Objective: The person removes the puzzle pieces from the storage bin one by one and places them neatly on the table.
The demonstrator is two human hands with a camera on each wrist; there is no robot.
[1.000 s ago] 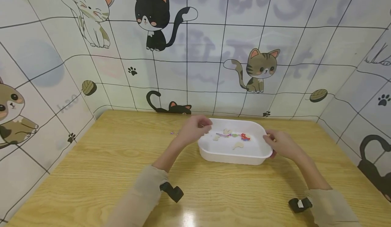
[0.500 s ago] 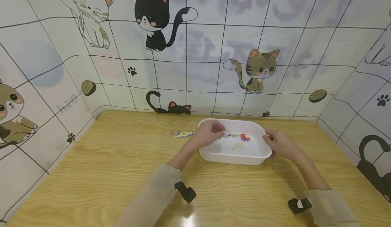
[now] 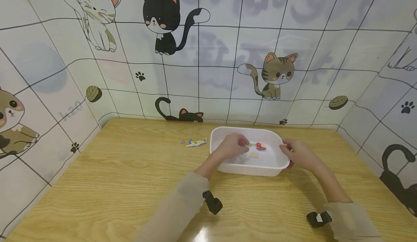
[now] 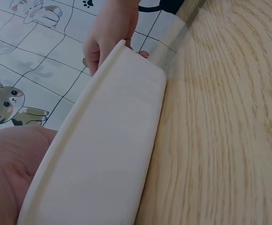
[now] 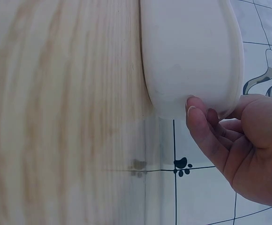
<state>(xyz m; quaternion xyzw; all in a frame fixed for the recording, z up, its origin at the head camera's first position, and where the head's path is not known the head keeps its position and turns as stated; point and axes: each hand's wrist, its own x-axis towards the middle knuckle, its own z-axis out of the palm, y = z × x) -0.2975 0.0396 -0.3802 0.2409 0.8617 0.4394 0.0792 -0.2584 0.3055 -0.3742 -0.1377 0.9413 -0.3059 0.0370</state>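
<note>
A white plastic tray [image 3: 249,171] sits on the wooden table. My right hand [image 3: 298,153] grips its right end, thumb over the rim and fingers against the outer wall, also seen in the right wrist view. Over the tray's left side reaches my left hand [image 3: 232,146], thumb and fingers bent loosely with a gap between them, fingertips close to small flat pieces inside. A red and blue piece [image 3: 260,147] and a pale beige curved piece [image 3: 254,155] lie in the tray. The hand hides other pieces. In the left wrist view the tray's wall covers the fingertips.
Left of the tray, a flat yellow piece with blue edges [image 3: 197,143] and a tiny purple piece [image 3: 182,141] lie on the table [image 3: 130,169]. Behind stands a wall [image 3: 218,83] with cat drawings. Each sleeve carries a black strap.
My left hand has moved right, from the tray's left rim to over its middle, uncovering the yellow piece on the table. My right hand stays on the tray's right end.
</note>
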